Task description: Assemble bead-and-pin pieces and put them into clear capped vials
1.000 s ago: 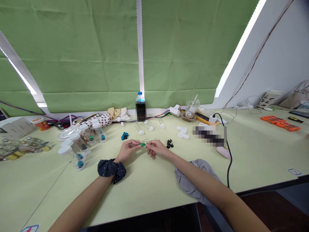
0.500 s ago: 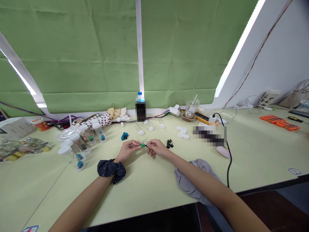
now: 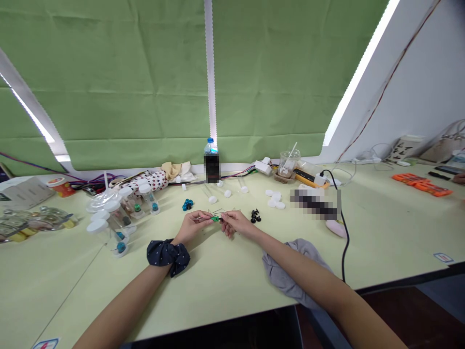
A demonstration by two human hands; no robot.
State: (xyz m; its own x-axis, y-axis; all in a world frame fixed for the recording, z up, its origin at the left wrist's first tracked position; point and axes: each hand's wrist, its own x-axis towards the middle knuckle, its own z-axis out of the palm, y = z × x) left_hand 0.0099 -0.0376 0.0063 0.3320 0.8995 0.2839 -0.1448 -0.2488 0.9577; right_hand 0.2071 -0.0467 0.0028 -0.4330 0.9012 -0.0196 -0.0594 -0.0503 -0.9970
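Between my two hands, just above the table, is a small green piece [image 3: 215, 219]. My left hand [image 3: 194, 227] pinches its left side, and a thin metal rod runs out along those fingers. At the piece's other end my right hand [image 3: 235, 223] closes thumb and fingertips on a small black part [image 3: 220, 219], mostly hidden by the fingers. Bent thin wires [image 3: 218, 211] lie just behind the hands. A cluster of blue pieces [image 3: 188, 204] sits to the left, and several black parts [image 3: 255, 216] stand to the right.
Clear tubes with white caps [image 3: 103, 228] holding small coloured pieces stand at left. More capped tubes [image 3: 227, 193] lie behind my hands, near a bottle [image 3: 210, 160]. White caps [image 3: 275, 199] lie at right. A black cable [image 3: 345, 232] crosses the table. Someone's hand [image 3: 459, 178] shows at the far right edge.
My hands hold nearly the same pose around the green piece. At the far right, another person's hand has appeared, and the black and yellow object there is no longer visible.
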